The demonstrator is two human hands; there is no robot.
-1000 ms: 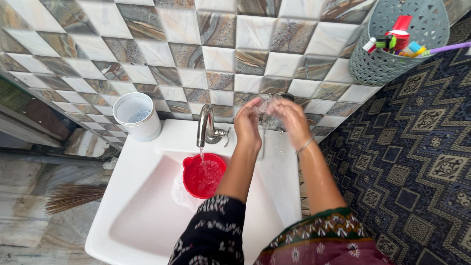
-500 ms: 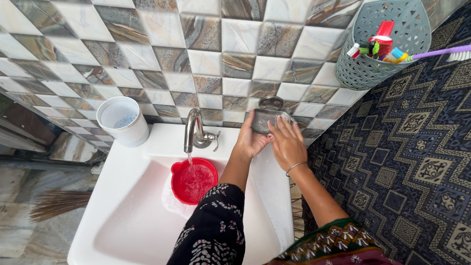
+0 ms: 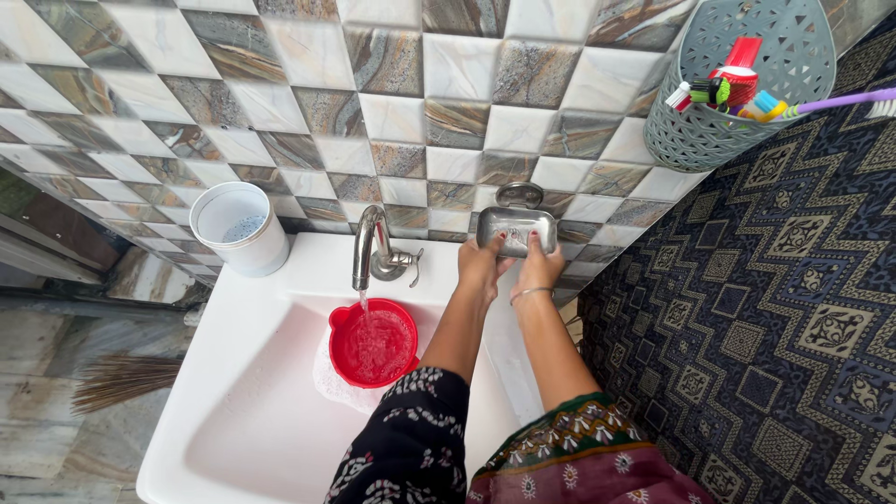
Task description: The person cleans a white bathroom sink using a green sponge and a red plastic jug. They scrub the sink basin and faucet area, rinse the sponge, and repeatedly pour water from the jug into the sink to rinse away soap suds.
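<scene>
Just above the centre of the frame, the left hand (image 3: 481,261) and the right hand (image 3: 539,266) both grasp the lower edge of a steel soap dish (image 3: 516,229) held against the tiled wall (image 3: 392,103). Wet fingers could let the dish slip and drop onto the white washbasin (image 3: 252,392), and the tap (image 3: 371,245), running into the red bowl (image 3: 371,343) left of centre, could overflow it. A white cup (image 3: 239,227) stands on the basin's upper-left corner, a grey toothbrush basket (image 3: 737,84) hangs at upper right, and a broom (image 3: 126,378) lies at lower left.
</scene>
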